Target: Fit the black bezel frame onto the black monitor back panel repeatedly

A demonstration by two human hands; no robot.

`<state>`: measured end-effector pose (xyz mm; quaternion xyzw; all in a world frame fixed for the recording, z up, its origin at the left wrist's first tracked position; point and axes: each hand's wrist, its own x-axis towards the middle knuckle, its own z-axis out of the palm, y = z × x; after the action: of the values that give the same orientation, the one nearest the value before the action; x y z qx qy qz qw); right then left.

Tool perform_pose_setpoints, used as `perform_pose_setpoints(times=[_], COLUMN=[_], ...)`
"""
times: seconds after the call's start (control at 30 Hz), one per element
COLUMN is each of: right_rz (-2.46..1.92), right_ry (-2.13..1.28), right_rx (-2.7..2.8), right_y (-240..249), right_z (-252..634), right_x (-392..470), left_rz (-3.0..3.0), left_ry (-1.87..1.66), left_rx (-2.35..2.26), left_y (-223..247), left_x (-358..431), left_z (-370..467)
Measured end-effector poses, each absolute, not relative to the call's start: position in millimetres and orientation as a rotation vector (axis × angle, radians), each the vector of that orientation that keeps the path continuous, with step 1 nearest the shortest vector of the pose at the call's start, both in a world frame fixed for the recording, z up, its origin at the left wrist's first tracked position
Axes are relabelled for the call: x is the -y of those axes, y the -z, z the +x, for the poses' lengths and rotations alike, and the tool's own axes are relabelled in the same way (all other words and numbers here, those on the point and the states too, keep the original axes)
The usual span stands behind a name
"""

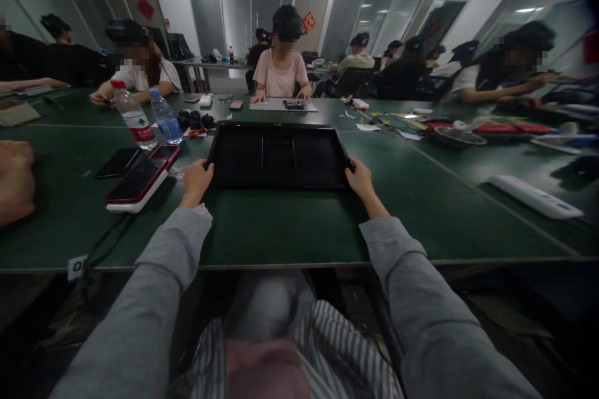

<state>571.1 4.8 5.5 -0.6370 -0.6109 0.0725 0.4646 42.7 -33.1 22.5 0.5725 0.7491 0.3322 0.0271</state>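
Observation:
A wide black rectangular tray-like frame lies at the middle of the green table, with two thin upright strips showing inside its recess. My left hand grips its left edge, thumb on top and the other fingers mostly hidden. On the opposite side, my right hand is closed on the right edge in the same way. Both arms reach forward in grey sleeves.
Left of the frame are a phone on a white block, a dark phone and two bottles. A white power strip lies right. Across the green table, a person handles small parts.

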Motion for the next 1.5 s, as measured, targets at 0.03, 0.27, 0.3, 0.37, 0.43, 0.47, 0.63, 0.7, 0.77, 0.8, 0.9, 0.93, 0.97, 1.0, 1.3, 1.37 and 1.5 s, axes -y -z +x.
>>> perform_pose_setpoints(times=[0.03,0.27,0.3,0.37,0.43,0.47,0.63,0.7,0.77,0.8,0.9,0.93,0.97,1.0,1.3,1.37,1.5], right_rz=[-1.575,-1.655,-1.655,-1.667,-1.696,-1.704,-1.722,-1.75,-1.763,-1.76,-1.72,-1.701,-1.682,-1.664,-1.618,-1.604,-1.644], right_ry=[-0.197,-0.286,-0.273,-0.223,-0.138,-0.079,0.207,0.249,0.241,0.224,0.203,0.222,0.252,0.288,0.35,0.342,0.328], right_rx=[1.487,1.424,1.433,1.469,1.513,1.536,1.667,1.667,1.618,1.569,1.347,1.287,1.254,1.251,1.837,1.961,1.963], right_y=[-4.8,0.6,1.3,1.9,1.0,0.0,-5.6,-6.4,-6.8,-7.3,-10.1,-11.6,-13.1,-14.7,-18.4,-17.3,-15.8], right_z=[571.7,573.3,573.1,571.6,568.3,565.9,551.5,549.9,552.7,555.4,564.0,565.2,564.6,561.8,480.8,471.4,469.3], right_x=[-5.8,-8.8,-8.7,-8.0,-6.2,-4.8,5.7,7.8,7.1,5.9,2.3,2.1,2.6,3.9,26.1,28.3,28.3], left_rz=[1.765,1.782,1.786,1.788,1.787,1.796,1.926,1.944,1.96,1.986,2.14,2.197,2.246,2.283,2.505,2.549,2.557], left_ry=[-1.028,-0.973,-0.955,-0.921,-0.874,-0.84,-0.669,-0.699,-0.795,-0.852,-0.989,-1.014,-1.027,-1.029,-0.811,-0.78,-0.838], left_rx=[-2.297,-2.327,-2.335,-2.347,-2.364,-2.376,-2.446,-2.504,-2.551,-2.549,-2.415,-2.352,-2.294,-2.245,-2.018,-2.0,-1.983], left_y=[-21.3,-21.6,-21.8,-22.0,-22.5,-23.0,-28.2,-31.1,-34.0,-35.2,-36.7,-36.3,-35.6,-34.7,-35.5,-36.5,-36.1], left_x=[31.8,34.9,35.5,35.9,35.5,35.4,40.0,44.0,47.5,48.8,50.3,50.3,50.2,50.1,53.8,54.2,53.3], left_z=[41.4,42.4,43.2,44.7,46.5,47.7,55.6,58.8,61.8,63.5,70.2,73.2,76.5,80.1,105.0,107.9,109.1])
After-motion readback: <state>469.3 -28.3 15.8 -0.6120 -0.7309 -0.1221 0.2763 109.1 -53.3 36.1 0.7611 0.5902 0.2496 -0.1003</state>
